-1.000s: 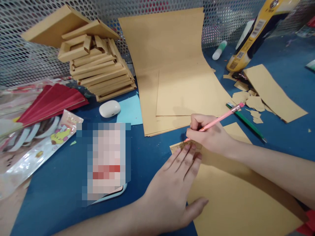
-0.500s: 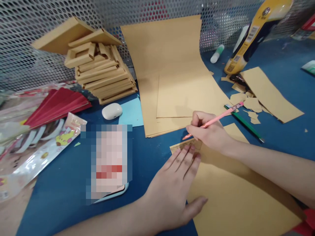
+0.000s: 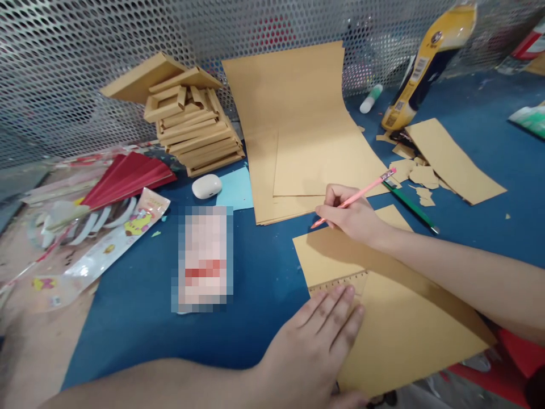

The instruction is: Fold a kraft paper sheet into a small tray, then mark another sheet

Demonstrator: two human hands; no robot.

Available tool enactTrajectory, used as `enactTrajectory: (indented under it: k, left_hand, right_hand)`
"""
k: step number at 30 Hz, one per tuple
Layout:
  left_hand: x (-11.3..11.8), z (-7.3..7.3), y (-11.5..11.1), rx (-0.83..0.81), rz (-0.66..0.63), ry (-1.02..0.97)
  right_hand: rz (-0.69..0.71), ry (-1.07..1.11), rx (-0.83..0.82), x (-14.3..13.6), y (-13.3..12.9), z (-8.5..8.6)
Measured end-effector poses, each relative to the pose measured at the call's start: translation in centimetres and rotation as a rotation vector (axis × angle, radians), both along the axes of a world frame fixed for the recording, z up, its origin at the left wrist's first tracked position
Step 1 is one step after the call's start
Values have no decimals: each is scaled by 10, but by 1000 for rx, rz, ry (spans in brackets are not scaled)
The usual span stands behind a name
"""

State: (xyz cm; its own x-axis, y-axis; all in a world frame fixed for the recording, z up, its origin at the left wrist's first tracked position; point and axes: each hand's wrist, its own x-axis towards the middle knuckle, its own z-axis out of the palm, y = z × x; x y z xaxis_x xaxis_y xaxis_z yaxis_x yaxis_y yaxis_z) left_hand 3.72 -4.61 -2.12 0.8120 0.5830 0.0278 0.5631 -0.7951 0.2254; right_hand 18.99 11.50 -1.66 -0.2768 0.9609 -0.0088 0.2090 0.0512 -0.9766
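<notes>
A sheet of brown kraft paper point(image 3: 400, 318) lies at the front of the desk. Across its left part rests a clear ruler point(image 3: 340, 281) with dark scale marks. My left hand point(image 3: 317, 335) lies palm down with fingers stretched, pressing on the ruler and paper. Above the sheet's far edge my right hand point(image 3: 351, 216) is closed around a pink pencil point(image 3: 360, 193), whose tip points down to the left. The pencil tip appears near the sheet's far edge; whether it touches anything I cannot tell.
Folded kraft-paper pieces point(image 3: 202, 136) are stacked at the back left, near large kraft sheets point(image 3: 293, 85). A blurred phone point(image 3: 204, 258) and white earbud case point(image 3: 206, 186) lie on the left. Right are a green pencil point(image 3: 411, 207), paper scraps point(image 3: 423, 176) and a yellow bottle point(image 3: 419, 68).
My left hand and the ruler have slid towards me, down from the sheet's far edge. The pencil stays in my right hand near that edge. The camera view has shifted slightly.
</notes>
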Motion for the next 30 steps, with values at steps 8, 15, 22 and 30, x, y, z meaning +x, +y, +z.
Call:
enactTrajectory:
  k: [8,15,22,30]
  left_hand:
    - [8,6,-15,11,-53,65]
    - [9,17,-12,174,-214,112]
    - [11,13,-15,298,-191,136]
    - [11,5,-16,450,-192,49]
  right_hand:
    - [62,126,8,0,3,-1]
    - [30,182,89,9,5,24]
    - [-2,278,182,24,11,42]
    - [34,319,211,34,22,52]
